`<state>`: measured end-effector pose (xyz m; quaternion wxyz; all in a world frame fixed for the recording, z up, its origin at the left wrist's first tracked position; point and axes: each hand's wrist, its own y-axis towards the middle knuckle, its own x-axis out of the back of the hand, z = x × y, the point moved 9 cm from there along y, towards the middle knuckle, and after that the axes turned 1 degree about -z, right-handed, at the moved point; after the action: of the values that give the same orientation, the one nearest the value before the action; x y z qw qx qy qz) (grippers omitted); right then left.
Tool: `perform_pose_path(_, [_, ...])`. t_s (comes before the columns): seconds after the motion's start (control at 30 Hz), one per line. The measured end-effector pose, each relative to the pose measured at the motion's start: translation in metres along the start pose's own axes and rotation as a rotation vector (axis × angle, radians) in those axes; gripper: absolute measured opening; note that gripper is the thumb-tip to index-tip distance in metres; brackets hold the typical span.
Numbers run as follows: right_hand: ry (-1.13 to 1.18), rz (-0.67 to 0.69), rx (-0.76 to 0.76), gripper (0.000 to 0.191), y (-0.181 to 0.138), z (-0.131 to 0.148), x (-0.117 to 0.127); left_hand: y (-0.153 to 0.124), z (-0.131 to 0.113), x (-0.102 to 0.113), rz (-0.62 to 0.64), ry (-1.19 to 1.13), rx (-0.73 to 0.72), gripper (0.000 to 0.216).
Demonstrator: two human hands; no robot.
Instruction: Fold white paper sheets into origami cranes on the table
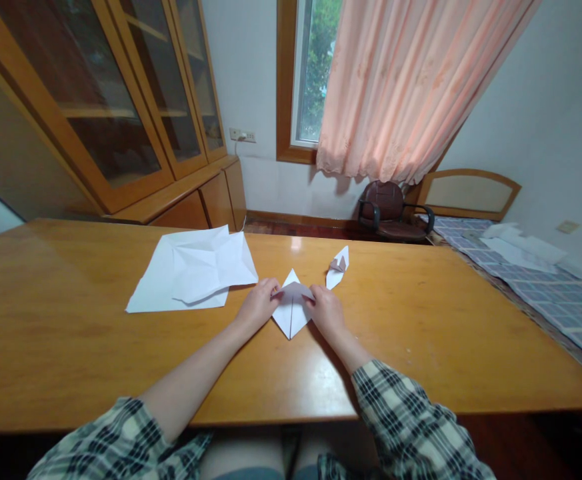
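A white sheet of paper, folded into a diamond-like shape with a centre crease point(291, 319), lies on the wooden table in front of me. My left hand point(258, 303) pinches its left side, fingers closed near the upper flap. On the opposite side my right hand point(327, 310) grips the flap's right corner between thumb and fingers. The raised flap between both hands looks greyish in shadow, and a pointed tip shows above it. Just beyond my right hand rests a small folded paper boat point(339, 268), white with a greyish middle.
Several creased white paper sheets point(155, 287) lie left of my hands on the wooden table point(95, 360). Behind it stand a glass-fronted cabinet point(171, 167) at left and a brown armchair point(383, 207). A bed point(535, 267) with papers on it is at right.
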<state>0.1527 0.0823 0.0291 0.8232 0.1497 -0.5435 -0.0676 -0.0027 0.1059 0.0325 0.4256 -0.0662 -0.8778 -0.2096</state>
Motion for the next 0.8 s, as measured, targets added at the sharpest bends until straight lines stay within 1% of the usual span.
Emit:
perform_pose_path(0.1, [0.092,0.015,-0.08,0.016,0.002,-0.007,-0.002,0.001,0.002,0.002,0.004,0.014,0.021,0.011])
perform_pose_path(0.2, [0.112,0.023,-0.131,0.024,0.003,-0.011,-0.002,0.002,0.001,0.002,0.006,0.033,0.016,0.014])
perform_pose_path(0.3, [0.057,0.039,-0.144,0.026,0.003,-0.01,-0.001,0.001,0.0,0.002,0.008,0.049,0.025,0.015])
perform_pose_path(0.47, [0.005,0.048,-0.165,0.017,0.003,-0.003,0.002,-0.001,-0.005,-0.002,0.006,0.101,0.02,0.02])
perform_pose_path(0.6, [0.033,0.038,-0.182,0.025,0.003,0.0,0.001,-0.004,-0.009,-0.007,0.02,0.18,0.044,0.022])
perform_pose_path(0.8, [0.107,0.05,-0.191,0.03,0.004,0.0,-0.003,-0.002,-0.009,-0.009,0.065,0.269,0.095,0.027])
